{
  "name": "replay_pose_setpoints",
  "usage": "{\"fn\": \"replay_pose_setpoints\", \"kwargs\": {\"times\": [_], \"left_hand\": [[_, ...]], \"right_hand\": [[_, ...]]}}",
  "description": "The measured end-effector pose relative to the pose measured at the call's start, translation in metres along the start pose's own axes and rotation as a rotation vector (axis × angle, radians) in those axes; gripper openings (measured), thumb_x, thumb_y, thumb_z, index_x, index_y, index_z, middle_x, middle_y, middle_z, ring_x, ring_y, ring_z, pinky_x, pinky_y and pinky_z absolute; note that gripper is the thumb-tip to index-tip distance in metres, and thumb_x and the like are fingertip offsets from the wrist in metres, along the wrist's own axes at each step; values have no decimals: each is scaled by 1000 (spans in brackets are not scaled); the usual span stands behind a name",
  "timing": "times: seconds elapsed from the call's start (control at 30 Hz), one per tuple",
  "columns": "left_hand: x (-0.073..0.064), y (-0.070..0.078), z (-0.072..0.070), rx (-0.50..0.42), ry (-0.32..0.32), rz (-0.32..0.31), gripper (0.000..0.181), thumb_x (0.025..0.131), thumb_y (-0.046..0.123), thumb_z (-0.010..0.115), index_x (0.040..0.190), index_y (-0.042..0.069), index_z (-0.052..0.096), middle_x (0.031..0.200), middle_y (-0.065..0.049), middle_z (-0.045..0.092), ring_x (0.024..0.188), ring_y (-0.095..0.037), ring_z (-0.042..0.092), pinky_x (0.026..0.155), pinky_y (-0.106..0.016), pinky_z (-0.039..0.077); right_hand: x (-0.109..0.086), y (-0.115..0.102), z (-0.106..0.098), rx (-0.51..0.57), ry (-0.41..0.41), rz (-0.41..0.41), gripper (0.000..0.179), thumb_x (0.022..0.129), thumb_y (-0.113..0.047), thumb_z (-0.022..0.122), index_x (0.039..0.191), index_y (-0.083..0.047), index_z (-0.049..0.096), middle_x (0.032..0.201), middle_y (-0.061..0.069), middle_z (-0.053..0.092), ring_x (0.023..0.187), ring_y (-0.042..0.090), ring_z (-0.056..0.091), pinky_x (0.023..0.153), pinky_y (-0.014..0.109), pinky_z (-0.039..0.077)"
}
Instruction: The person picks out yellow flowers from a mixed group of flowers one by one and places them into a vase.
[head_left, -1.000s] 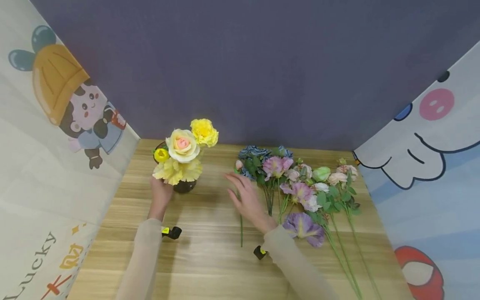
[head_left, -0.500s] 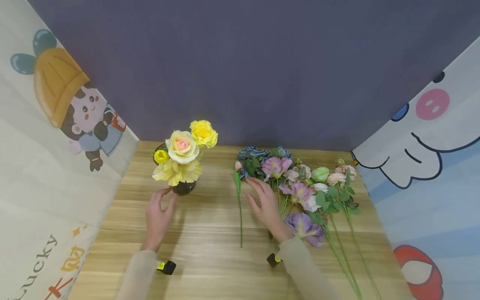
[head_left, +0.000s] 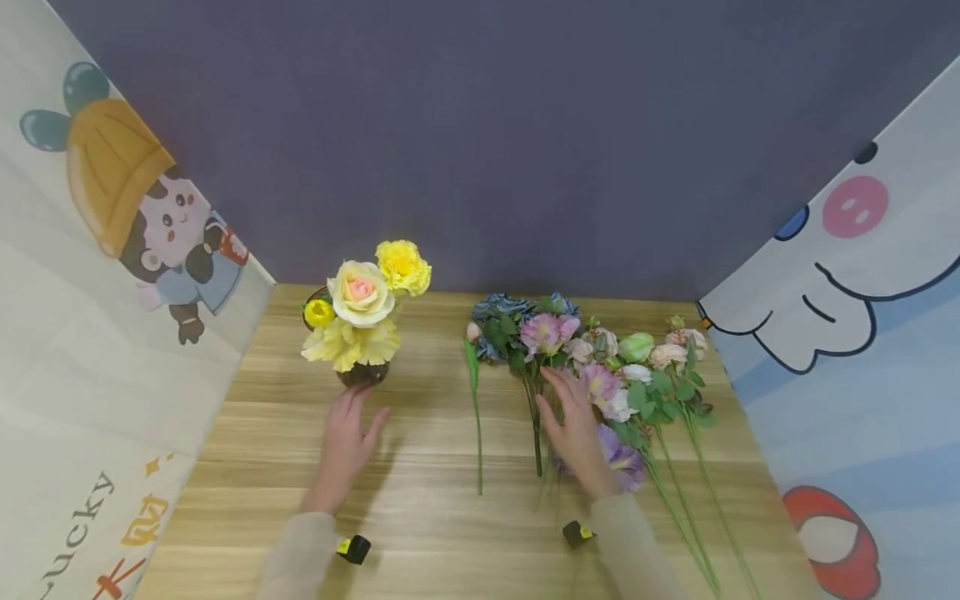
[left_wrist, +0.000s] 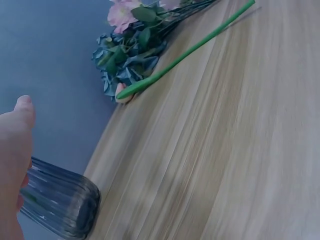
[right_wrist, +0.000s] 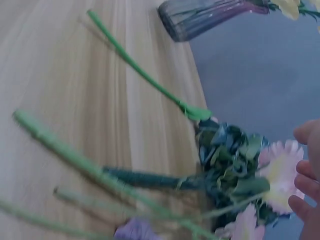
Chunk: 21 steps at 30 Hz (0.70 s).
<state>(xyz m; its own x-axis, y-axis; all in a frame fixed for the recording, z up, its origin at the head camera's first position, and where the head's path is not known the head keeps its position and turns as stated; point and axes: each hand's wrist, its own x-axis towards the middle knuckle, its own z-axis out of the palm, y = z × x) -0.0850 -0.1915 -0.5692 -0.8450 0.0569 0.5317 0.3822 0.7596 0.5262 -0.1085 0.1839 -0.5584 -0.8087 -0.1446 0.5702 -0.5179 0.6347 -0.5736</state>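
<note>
My left hand (head_left: 347, 446) is before the ribbed glass vase (head_left: 365, 375), fingertips right at its base, thumb apart and nothing held. The vase holds a cream rose (head_left: 361, 293) with a pink centre, a yellow carnation (head_left: 403, 267), a ruffled yellow bloom (head_left: 348, 343) and a small yellow bud (head_left: 318, 313). Over the flower stems on the right hovers my right hand (head_left: 577, 425), fingers loosely bent and holding nothing. Its fingertips are close to a pink ruffled flower (right_wrist: 282, 175). Beneath its forearm a purple bloom (head_left: 621, 458) is partly hidden.
A single pink tulip (head_left: 474, 333) lies lengthwise mid-table, left of the blue flowers (head_left: 501, 307). Farther right lie pale roses (head_left: 667, 356) and a green bud (head_left: 637, 347), long stems pointing toward the front. A dark wall (head_left: 480, 150) rises behind the wooden table (head_left: 427, 533).
My left hand has let go of the vase and drawn back toward the front. My right hand has moved right, from over the tulip to over the pink and purple flowers.
</note>
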Motion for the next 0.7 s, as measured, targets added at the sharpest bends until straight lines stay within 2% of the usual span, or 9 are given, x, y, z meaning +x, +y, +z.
{"fn": "replay_pose_setpoints", "kwargs": {"times": [0.17,0.27,0.4,0.6,0.7], "left_hand": [[2,1,10,66,-34,24,51,93,11,71,135,-14,54,142,-33,52,132,-52,47,112,-68,36],[3,1,14,116,-83,28,55,94,16,71,138,-12,52,148,-32,47,138,-51,42,115,-69,33],[4,2,16,171,-162,14,61,97,24,69,146,-7,48,158,-29,38,146,-48,34,119,-68,27],[11,6,18,243,-298,-68,66,108,42,48,160,6,33,168,-24,20,156,-40,16,127,-62,12],[16,9,20,252,-330,-93,68,109,47,43,163,10,28,169,-23,19,157,-40,14,129,-58,7]], "right_hand": [[-7,10,-9,-21,3,34,50,94,-3,72,142,-2,57,142,23,57,132,45,51,113,64,38],[-10,17,-15,-34,7,49,51,93,-1,73,141,1,56,142,22,58,132,44,51,113,62,39],[-10,28,-22,-62,27,26,54,91,-1,75,141,6,55,143,26,55,133,46,49,110,62,41],[-10,47,-34,-144,13,-23,66,103,-35,65,152,5,45,149,36,45,138,55,40,111,73,34],[-11,53,-41,-199,-39,18,74,104,-44,60,157,2,37,158,34,35,145,55,32,114,76,27]]}}
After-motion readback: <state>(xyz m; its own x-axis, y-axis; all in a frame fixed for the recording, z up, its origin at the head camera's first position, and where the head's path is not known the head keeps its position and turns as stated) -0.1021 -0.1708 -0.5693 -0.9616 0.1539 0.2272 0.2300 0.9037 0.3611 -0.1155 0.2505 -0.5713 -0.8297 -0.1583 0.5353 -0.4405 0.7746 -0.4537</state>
